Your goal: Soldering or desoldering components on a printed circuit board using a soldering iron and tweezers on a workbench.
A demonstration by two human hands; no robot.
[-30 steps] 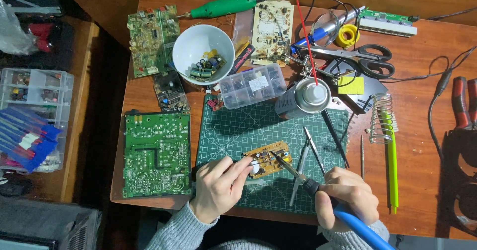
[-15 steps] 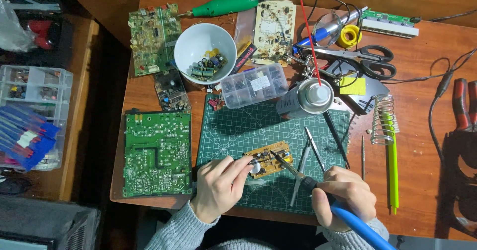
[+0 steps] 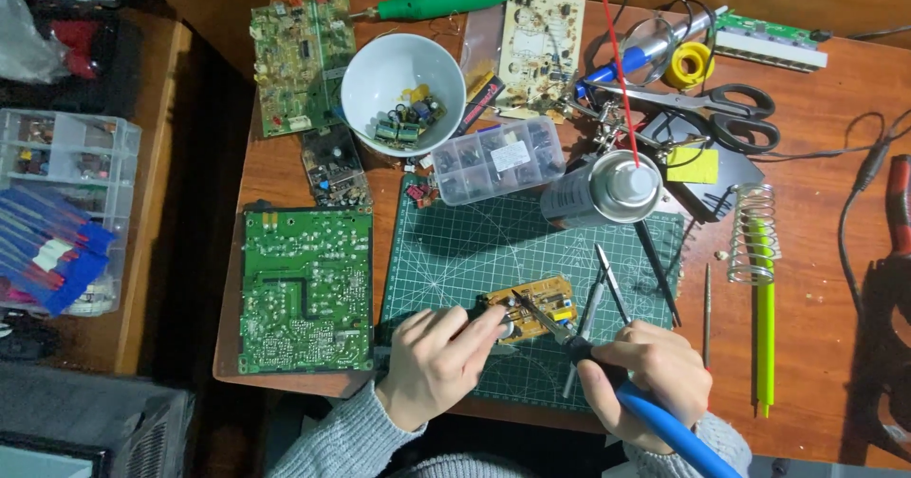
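Two hands work at six o'clock of a wooden table (image 3: 816, 279), over a green cutting mat (image 3: 474, 250). Largest of the loose things is the green circuit board (image 3: 304, 288) at nine o'clock of the mat, with a second, smaller green board (image 3: 296, 60) at eleven o'clock. A white bowl (image 3: 401, 84) of small parts stands at twelve o'clock, and just below it lies a clear compartment box (image 3: 495, 160) with a pale rectangular label on its lid. A grey spray can (image 3: 603, 191) (red straw rising from its cap) stands at the mat's one o'clock corner, with a yellow square note (image 3: 693, 166) beside it. Black scissors (image 3: 731, 117) lie at two o'clock, a coiled iron stand (image 3: 754, 236) at three.

The small tan circuit board (image 3: 533, 304) rests on the mat's lower middle. The left hand (image 3: 432, 364) is closed, fingers pinching something at the board's left edge. The right hand (image 3: 650, 374) grips a blue-handled soldering iron (image 3: 560, 337), its tip on the board. Metal tweezers (image 3: 598, 293) lie just beside it.
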